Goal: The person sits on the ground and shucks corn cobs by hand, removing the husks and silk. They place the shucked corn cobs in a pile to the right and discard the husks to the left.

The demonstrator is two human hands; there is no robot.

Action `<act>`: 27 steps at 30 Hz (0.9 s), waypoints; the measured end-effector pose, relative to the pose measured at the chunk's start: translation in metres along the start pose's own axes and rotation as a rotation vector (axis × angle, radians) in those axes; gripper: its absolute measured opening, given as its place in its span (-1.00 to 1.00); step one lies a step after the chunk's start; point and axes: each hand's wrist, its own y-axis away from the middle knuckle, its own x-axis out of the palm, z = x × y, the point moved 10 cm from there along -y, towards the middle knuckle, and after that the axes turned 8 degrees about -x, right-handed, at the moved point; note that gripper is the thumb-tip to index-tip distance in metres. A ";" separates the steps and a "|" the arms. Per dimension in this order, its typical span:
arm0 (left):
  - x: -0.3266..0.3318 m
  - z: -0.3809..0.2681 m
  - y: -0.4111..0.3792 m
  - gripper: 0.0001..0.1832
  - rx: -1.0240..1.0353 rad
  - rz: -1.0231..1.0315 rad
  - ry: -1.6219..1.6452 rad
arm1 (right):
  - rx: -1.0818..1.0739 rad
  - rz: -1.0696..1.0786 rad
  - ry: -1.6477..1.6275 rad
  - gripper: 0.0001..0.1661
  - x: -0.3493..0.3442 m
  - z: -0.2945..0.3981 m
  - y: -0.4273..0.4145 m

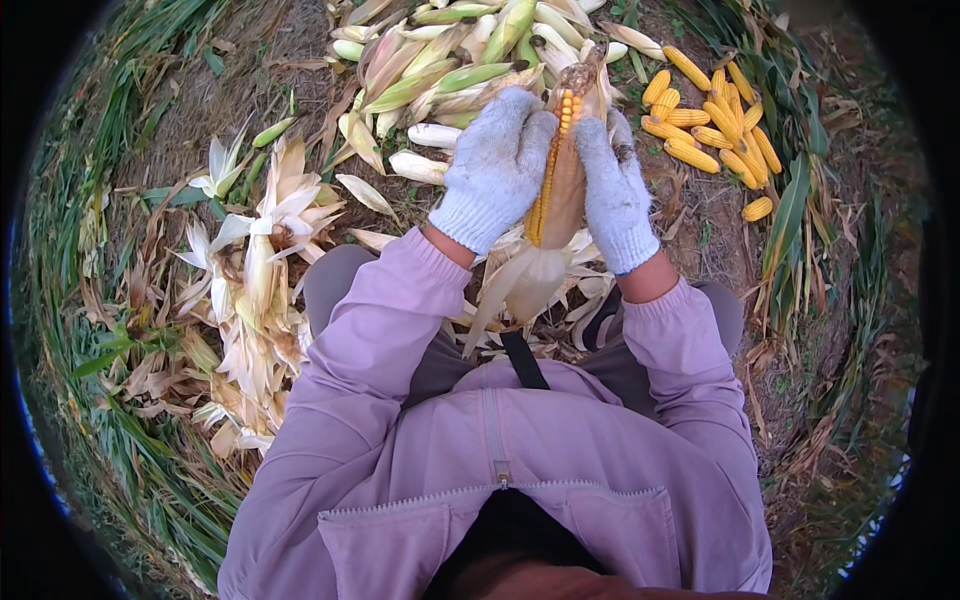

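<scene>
Between my two gloved hands is a partly husked corn ear (pixel 551 176), its yellow kernels bare along the left side. Pale husk (pixel 568 202) still covers its right side and hangs loose below. My left hand (pixel 499 169), in a white knit glove, grips the ear's left side near the top. My right hand (pixel 616 187), gloved the same way, holds the husk on the right; some of its fingers are hidden behind. Beyond the hands lies a heap of unhusked corn ears (pixel 442 75).
Husked yellow cobs (pixel 720 124) lie piled on the soil at the upper right. A mound of stripped husks (pixel 259 300) is at my left, with more husks between my legs. Cut green corn stalks (pixel 112 420) border the ground on the left, and others (pixel 795 202) on the right.
</scene>
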 end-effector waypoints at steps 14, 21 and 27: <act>-0.014 0.023 -0.010 -0.60 -0.056 -0.074 -0.001 | -0.005 -0.035 -0.033 -0.24 -0.006 -0.006 -0.001; 0.007 0.002 -0.002 -0.68 -0.017 0.078 -0.026 | 0.026 0.028 -0.181 -0.24 0.002 -0.002 0.000; 0.001 0.009 -0.006 -0.76 0.036 -0.007 -0.065 | 0.034 0.020 -0.230 -0.15 -0.011 -0.026 -0.007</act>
